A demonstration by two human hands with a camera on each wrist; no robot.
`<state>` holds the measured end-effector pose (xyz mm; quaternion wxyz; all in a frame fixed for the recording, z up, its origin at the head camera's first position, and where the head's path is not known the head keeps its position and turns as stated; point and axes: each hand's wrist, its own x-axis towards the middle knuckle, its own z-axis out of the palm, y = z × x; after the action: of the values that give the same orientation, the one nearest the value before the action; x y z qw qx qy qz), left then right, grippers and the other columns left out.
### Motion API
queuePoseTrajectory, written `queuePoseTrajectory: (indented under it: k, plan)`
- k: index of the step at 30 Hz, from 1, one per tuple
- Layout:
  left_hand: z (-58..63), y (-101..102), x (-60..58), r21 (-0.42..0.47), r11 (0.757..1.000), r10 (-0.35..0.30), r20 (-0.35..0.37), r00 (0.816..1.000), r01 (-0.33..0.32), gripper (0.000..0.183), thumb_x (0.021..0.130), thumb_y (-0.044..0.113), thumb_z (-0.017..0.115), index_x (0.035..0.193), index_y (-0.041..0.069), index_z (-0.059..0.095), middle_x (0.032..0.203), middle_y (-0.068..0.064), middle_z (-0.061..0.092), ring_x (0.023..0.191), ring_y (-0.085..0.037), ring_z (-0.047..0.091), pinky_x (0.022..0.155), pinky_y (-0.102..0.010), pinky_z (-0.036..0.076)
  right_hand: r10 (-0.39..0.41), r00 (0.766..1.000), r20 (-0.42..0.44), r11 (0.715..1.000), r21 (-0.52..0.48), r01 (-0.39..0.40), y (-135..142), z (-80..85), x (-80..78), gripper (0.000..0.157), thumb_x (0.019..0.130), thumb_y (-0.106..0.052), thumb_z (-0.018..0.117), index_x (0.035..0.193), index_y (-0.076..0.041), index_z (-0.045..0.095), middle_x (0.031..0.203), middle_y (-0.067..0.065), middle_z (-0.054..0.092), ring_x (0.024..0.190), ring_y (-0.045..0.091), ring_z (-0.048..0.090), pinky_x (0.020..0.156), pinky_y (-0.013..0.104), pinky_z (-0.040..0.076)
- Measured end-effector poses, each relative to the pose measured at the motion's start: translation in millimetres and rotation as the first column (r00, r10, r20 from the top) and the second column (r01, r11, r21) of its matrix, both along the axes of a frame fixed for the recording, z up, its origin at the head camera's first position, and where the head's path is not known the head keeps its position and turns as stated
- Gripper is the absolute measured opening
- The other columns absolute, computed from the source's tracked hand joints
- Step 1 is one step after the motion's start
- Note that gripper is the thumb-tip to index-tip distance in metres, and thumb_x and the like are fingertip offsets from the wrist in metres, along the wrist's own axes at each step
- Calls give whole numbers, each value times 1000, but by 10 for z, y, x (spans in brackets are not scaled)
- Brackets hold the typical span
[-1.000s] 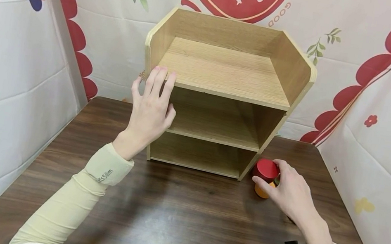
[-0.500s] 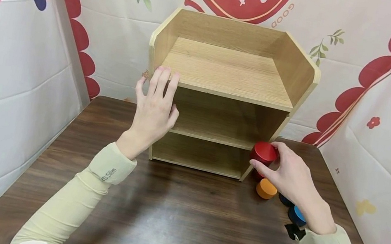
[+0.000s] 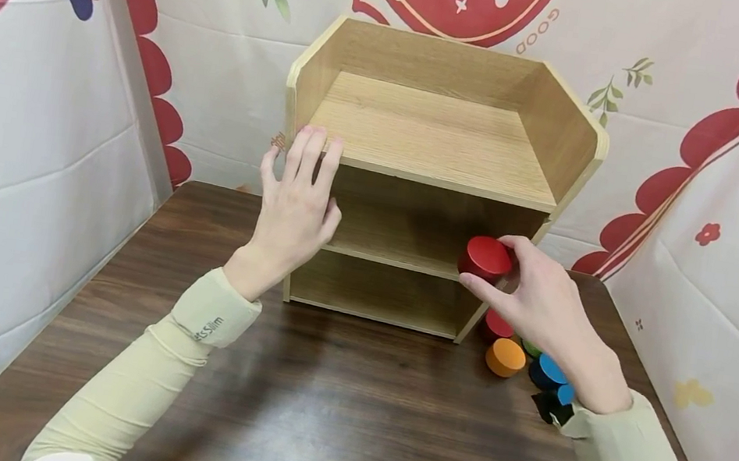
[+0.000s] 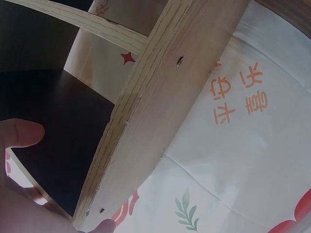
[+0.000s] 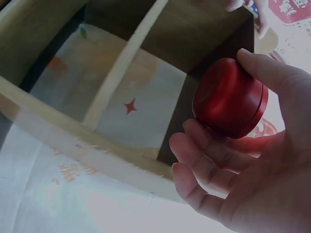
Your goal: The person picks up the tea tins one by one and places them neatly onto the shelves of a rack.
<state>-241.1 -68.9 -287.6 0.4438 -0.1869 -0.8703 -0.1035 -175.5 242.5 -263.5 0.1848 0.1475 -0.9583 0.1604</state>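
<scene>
Beyond the orange piece (image 3: 505,357), pinching the red tin (image 3: 487,258) between thumb and fingers of the right hand (image 3: 540,298), before the right end of the middle compartment (image 3: 404,239). Probably at the putting-in step; next, should clear the right side panel (image 3: 559,139), keeping level. Farther, resting spread fingers of the left hand (image 3: 294,208) on the wooden shelf (image 3: 427,124).
</scene>
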Motion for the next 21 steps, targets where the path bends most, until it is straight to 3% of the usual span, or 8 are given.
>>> queuePoseTrajectory:
  k: [5,12,21]
  plan:
    - [-12,-2,-8,7,1000,0,-19,1000,1,73,76,10,59,145,8,34,148,-15,37,143,-28,26,108,-61,20,18,1000,-8,1000,-4,-18,-103,120,-25,62,78,-49,73,121,-7,55,88,7,64,66,16,55,64,35,43]
    - [-5,6,-2,-1,1000,0,1,1000,0,73,77,10,57,146,7,32,149,-15,35,144,-29,24,109,-62,19,47,999,-12,999,-13,-47,-230,315,-51,62,78,-51,72,120,-8,56,96,8,65,78,22,57,69,35,42]
    - [-12,6,-15,-2,1000,5,-3,1000,-5,73,77,9,57,145,8,32,148,-15,35,144,-29,24,108,-62,21,131,991,-28,991,-34,-132,-428,553,-132,56,79,-47,73,119,-11,57,93,4,64,76,18,53,67,32,40]
